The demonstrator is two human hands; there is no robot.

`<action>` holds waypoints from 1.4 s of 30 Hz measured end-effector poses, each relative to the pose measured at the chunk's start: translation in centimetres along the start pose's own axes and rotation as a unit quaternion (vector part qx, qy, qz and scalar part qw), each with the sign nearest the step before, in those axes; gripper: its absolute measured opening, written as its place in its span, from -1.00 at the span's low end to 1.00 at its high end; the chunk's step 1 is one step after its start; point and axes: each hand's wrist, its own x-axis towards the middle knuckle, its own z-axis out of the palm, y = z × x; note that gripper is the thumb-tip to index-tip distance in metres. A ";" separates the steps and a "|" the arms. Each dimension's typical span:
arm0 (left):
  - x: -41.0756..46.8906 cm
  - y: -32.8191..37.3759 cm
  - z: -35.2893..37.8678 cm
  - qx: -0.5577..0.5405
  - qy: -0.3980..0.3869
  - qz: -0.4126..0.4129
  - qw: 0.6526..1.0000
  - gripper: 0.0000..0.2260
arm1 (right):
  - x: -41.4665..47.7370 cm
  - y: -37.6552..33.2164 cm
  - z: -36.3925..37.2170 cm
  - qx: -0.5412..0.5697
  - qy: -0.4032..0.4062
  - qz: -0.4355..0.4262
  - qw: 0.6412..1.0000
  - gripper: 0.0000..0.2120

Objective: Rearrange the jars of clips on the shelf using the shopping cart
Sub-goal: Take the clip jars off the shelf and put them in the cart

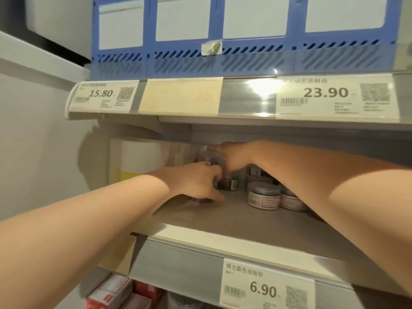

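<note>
Both my hands reach deep into the middle shelf point(234, 221). At the back left stands a stack of clear jars of clips point(206, 158) with red-and-white labels. My left hand point(196, 181) grips the lower part of the stack, and a bit of a jar point(200, 200) shows under its fingers. My right hand point(234, 157) wraps the top jar from the right, index finger lying across its lid. A small dark jar point(229, 184) stands just right of my left hand. The shopping cart is out of sight.
Two flat grey-lidded jars point(264, 195) point(289, 200) stand to the right under my right forearm, with more behind them. A white roll point(140, 157) fills the shelf's left end. Blue bins point(200, 36) sit on the shelf above, red boxes point(116, 293) below.
</note>
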 end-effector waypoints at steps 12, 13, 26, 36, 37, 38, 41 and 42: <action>-0.7 -0.3 -0.7 -0.020 -0.018 -0.022 0.999 -0.54 | 1.5 -0.6 1.4 0.187 0.047 -0.034 0.981 -0.42; -0.7 -0.3 -0.8 -0.022 -0.022 -0.023 0.999 -0.53 | 1.5 -0.5 1.5 0.201 0.061 -0.025 0.977 -0.48; -3.5 0.3 -1.1 -0.048 -0.004 -0.025 0.999 -0.54 | -2.9 0.3 0.1 0.283 0.130 0.011 0.950 -0.33; -8.7 3.5 -2.5 -0.152 0.117 -0.001 0.981 -0.59 | -16.5 -1.8 -1.3 0.344 0.207 0.117 0.908 -0.30; -9.6 3.8 -2.6 -0.162 0.145 0.000 0.976 -0.56 | -18.1 -2.3 -1.6 0.360 0.218 0.139 0.897 -0.33; -10.5 4.2 -2.7 -0.168 0.174 0.011 0.970 -0.53 | -19.9 -3.0 -2.0 0.375 0.226 0.165 0.884 -0.42; -13.9 5.5 -3.0 -0.191 0.218 0.065 0.955 -0.54 | -25.0 -5.7 -2.8 0.379 0.260 0.221 0.860 -0.50; -15.2 6.0 -3.2 -0.206 0.222 0.079 0.950 -0.56 | -26.6 -6.6 -2.9 0.385 0.274 0.218 0.854 -0.45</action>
